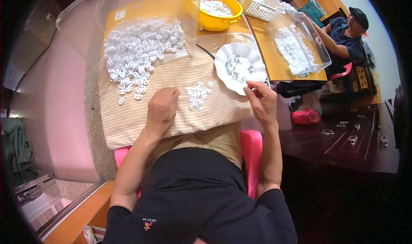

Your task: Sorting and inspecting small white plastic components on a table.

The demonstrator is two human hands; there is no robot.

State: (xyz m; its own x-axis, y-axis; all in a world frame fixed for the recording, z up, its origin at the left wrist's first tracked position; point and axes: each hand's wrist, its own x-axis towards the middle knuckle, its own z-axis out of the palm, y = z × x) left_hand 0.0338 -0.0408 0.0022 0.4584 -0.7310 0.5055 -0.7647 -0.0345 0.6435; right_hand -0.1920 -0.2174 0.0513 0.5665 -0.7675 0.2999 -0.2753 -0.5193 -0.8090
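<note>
My left hand (163,108) rests on a striped beige cloth (171,121), its fingers curled together. What it holds, if anything, is hidden. Just right of it lies a small group of white oval plastic pieces with two holes each (198,97). At the near rim of a white scalloped dish (224,76), my right hand (262,101) has thumb and forefinger pinched together; anything between them is too small to make out. Small grey and white parts (238,68) lie in the dish. A big heap of the same two-holed white pieces (137,46) spreads at the far left.
The heap spills from a clear plastic bin (192,12). Behind the dish stand a yellow basin (214,22) and a white perforated basket (259,5). On the right, another clear bin (322,57) holds white pieces, and a seated person (345,40) is beside it.
</note>
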